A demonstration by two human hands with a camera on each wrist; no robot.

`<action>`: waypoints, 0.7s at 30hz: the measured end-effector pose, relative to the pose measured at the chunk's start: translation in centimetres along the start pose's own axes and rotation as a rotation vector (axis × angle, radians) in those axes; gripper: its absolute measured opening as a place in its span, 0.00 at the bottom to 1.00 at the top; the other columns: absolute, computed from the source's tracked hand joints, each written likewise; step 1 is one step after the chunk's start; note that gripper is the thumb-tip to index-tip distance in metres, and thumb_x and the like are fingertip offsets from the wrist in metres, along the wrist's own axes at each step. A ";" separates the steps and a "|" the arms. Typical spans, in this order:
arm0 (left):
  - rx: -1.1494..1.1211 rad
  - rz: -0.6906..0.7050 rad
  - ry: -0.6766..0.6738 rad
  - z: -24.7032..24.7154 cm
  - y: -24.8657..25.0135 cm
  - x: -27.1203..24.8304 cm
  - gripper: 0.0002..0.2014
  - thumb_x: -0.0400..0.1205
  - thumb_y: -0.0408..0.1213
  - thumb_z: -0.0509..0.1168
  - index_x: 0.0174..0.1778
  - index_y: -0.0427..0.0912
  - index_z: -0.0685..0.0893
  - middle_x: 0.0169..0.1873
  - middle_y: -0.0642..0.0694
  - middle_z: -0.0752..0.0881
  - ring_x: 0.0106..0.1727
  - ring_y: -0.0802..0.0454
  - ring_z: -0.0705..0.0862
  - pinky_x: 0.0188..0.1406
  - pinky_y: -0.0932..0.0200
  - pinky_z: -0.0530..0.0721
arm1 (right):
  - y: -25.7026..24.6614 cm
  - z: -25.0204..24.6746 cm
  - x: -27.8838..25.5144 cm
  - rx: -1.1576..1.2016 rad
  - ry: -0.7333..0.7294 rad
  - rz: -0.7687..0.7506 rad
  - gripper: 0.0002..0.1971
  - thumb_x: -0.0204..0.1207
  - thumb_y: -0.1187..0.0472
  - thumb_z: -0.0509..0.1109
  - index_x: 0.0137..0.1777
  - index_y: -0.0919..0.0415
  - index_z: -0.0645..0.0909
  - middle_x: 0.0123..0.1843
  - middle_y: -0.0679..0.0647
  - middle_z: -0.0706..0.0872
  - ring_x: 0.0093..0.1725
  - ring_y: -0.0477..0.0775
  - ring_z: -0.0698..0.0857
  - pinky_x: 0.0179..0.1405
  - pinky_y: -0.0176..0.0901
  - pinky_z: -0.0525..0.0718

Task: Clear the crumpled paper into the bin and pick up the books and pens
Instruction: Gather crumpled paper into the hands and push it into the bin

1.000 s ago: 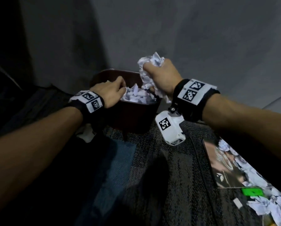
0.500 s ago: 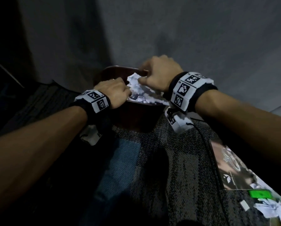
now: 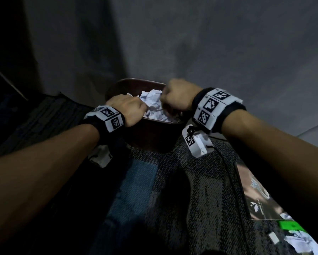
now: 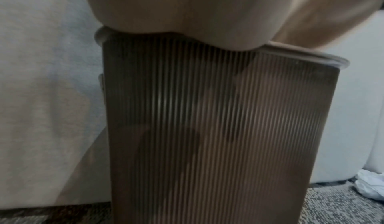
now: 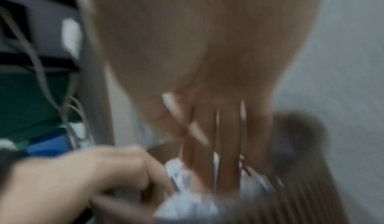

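Observation:
A brown ribbed bin [image 3: 150,133] stands on the carpet against the grey wall, its side filling the left wrist view [image 4: 218,129]. White crumpled paper [image 3: 152,105] is heaped up to its rim. My left hand [image 3: 128,107] sits on the near left rim with its fingers curled over the edge, also seen in the right wrist view [image 5: 93,170]. My right hand [image 3: 174,96] is over the bin's right side. Its fingers [image 5: 226,145] point straight down and press into the paper [image 5: 187,199]. That view is blurred.
A glossy book [image 3: 255,196] lies flat on the carpet at the lower right, with a green item [image 3: 290,226] and more crumpled paper [image 3: 301,242] beyond its near end. Another paper ball [image 4: 369,184] lies on the floor right of the bin. Cables hang at left [image 5: 41,79].
My right hand came down from above the bin with a wad of paper and now pushes it into the heap. The left hand stayed on the rim.

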State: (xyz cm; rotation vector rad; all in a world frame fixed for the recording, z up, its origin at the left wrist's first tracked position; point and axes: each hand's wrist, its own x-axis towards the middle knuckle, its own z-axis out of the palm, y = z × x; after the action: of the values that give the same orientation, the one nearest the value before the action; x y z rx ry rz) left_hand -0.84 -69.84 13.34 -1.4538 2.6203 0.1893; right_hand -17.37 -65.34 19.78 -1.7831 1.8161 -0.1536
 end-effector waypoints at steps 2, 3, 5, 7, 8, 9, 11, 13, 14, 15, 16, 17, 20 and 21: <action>0.006 0.019 0.036 -0.1 0.2 -0.1 0.23 0.82 0.46 0.45 0.56 0.54 0.86 0.61 0.46 0.86 0.60 0.42 0.82 0.58 0.51 0.78 | -0.3 -0.4 0.0 -0.152 0.202 -0.110 0.12 0.76 0.59 0.61 0.49 0.60 0.85 0.53 0.63 0.87 0.53 0.63 0.85 0.45 0.42 0.78; 0.007 0.023 0.043 -0.2 0.3 -0.2 0.22 0.83 0.44 0.46 0.55 0.53 0.87 0.60 0.45 0.86 0.60 0.42 0.82 0.57 0.51 0.77 | -0.6 0.1 0.1 -0.219 0.165 -0.149 0.14 0.78 0.59 0.60 0.57 0.61 0.84 0.60 0.62 0.85 0.59 0.63 0.83 0.52 0.44 0.78; 0.015 0.022 0.028 -0.6 0.6 -0.4 0.20 0.83 0.43 0.47 0.52 0.48 0.86 0.59 0.42 0.86 0.59 0.40 0.82 0.55 0.51 0.75 | -0.6 2.4 0.0 -0.297 -0.060 -0.146 0.18 0.84 0.58 0.57 0.70 0.63 0.77 0.71 0.60 0.78 0.70 0.62 0.76 0.64 0.45 0.73; 0.021 0.015 0.005 -0.8 0.9 -0.5 0.19 0.83 0.43 0.48 0.52 0.46 0.85 0.59 0.39 0.85 0.59 0.39 0.82 0.52 0.52 0.73 | 0.0 4.4 0.0 -0.217 -0.208 -0.051 0.22 0.87 0.55 0.52 0.75 0.65 0.70 0.77 0.62 0.72 0.76 0.62 0.70 0.71 0.46 0.67; 0.017 0.013 0.003 -0.8 0.9 -0.6 0.18 0.83 0.43 0.49 0.52 0.46 0.85 0.59 0.38 0.85 0.59 0.38 0.81 0.51 0.52 0.73 | 0.3 5.1 0.4 -0.174 -0.216 -0.048 0.23 0.87 0.54 0.51 0.76 0.65 0.69 0.77 0.62 0.71 0.77 0.62 0.68 0.73 0.46 0.66; 0.001 0.008 0.008 -0.9 0.9 -0.7 0.16 0.83 0.43 0.49 0.50 0.47 0.83 0.58 0.38 0.85 0.58 0.38 0.81 0.50 0.52 0.73 | 0.3 5.2 0.7 -0.163 -0.202 -0.068 0.23 0.87 0.53 0.50 0.76 0.65 0.69 0.77 0.62 0.71 0.78 0.62 0.68 0.74 0.46 0.65; -0.053 -0.002 0.022 -1.0 0.8 -0.9 0.12 0.82 0.44 0.49 0.43 0.51 0.77 0.55 0.38 0.85 0.56 0.38 0.81 0.46 0.53 0.71 | 0.1 4.8 1.1 -0.139 -0.179 -0.098 0.24 0.85 0.51 0.49 0.73 0.65 0.73 0.75 0.62 0.73 0.75 0.62 0.71 0.72 0.46 0.66; -0.082 -0.009 0.028 -1.1 0.9 -1.0 0.10 0.83 0.44 0.49 0.39 0.54 0.73 0.54 0.38 0.85 0.55 0.38 0.81 0.45 0.54 0.70 | 0.5 4.4 1.3 -0.191 -0.072 -0.143 0.23 0.82 0.48 0.51 0.63 0.61 0.81 0.69 0.60 0.79 0.68 0.61 0.76 0.66 0.45 0.72; -0.074 -0.009 0.023 -1.1 0.8 -1.0 0.10 0.83 0.43 0.49 0.38 0.53 0.72 0.53 0.38 0.85 0.54 0.38 0.82 0.44 0.54 0.70 | 0.8 4.1 1.3 -0.231 0.025 -0.146 0.20 0.80 0.47 0.55 0.54 0.57 0.84 0.64 0.60 0.84 0.63 0.62 0.80 0.60 0.45 0.76; -0.064 -0.004 0.020 -1.1 0.7 -0.9 0.11 0.82 0.43 0.48 0.37 0.53 0.72 0.52 0.38 0.86 0.53 0.38 0.82 0.44 0.54 0.70 | 1.1 3.7 1.3 -0.251 0.130 -0.137 0.16 0.76 0.46 0.59 0.46 0.55 0.85 0.56 0.59 0.87 0.56 0.62 0.83 0.53 0.44 0.79; -0.054 0.002 0.018 -1.0 0.7 -0.8 0.12 0.82 0.44 0.48 0.37 0.51 0.73 0.52 0.38 0.86 0.52 0.38 0.82 0.43 0.53 0.71 | 1.2 3.3 1.1 -0.242 0.229 -0.145 0.15 0.71 0.45 0.61 0.40 0.53 0.84 0.49 0.58 0.88 0.51 0.62 0.85 0.47 0.43 0.80; -0.050 0.004 0.019 -0.8 0.7 -0.8 0.13 0.82 0.44 0.48 0.38 0.50 0.75 0.51 0.38 0.86 0.52 0.38 0.82 0.44 0.53 0.72 | 1.2 2.9 0.7 -0.226 0.302 -0.159 0.14 0.68 0.45 0.60 0.36 0.52 0.83 0.43 0.57 0.86 0.48 0.62 0.85 0.44 0.42 0.78; -0.035 -0.008 0.038 -0.6 0.7 -0.6 0.18 0.82 0.44 0.48 0.49 0.48 0.84 0.52 0.38 0.86 0.54 0.38 0.83 0.46 0.52 0.75 | 0.4 2.6 -0.3 -0.255 0.124 -0.212 0.18 0.79 0.45 0.56 0.39 0.53 0.83 0.46 0.56 0.84 0.52 0.58 0.83 0.50 0.44 0.76; -0.031 -0.010 0.046 -0.7 0.7 -0.6 0.17 0.82 0.43 0.48 0.48 0.48 0.84 0.53 0.38 0.86 0.54 0.37 0.83 0.46 0.53 0.74 | 0.2 3.4 -0.3 -0.250 -0.009 -0.217 0.20 0.84 0.48 0.53 0.50 0.56 0.84 0.54 0.55 0.83 0.58 0.54 0.79 0.59 0.45 0.75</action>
State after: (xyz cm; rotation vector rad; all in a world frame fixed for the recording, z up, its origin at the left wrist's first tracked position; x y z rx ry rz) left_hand -1.17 -69.09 14.15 -1.4982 2.6574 0.1989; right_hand -15.96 -64.02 16.98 -2.1504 1.6917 -0.0014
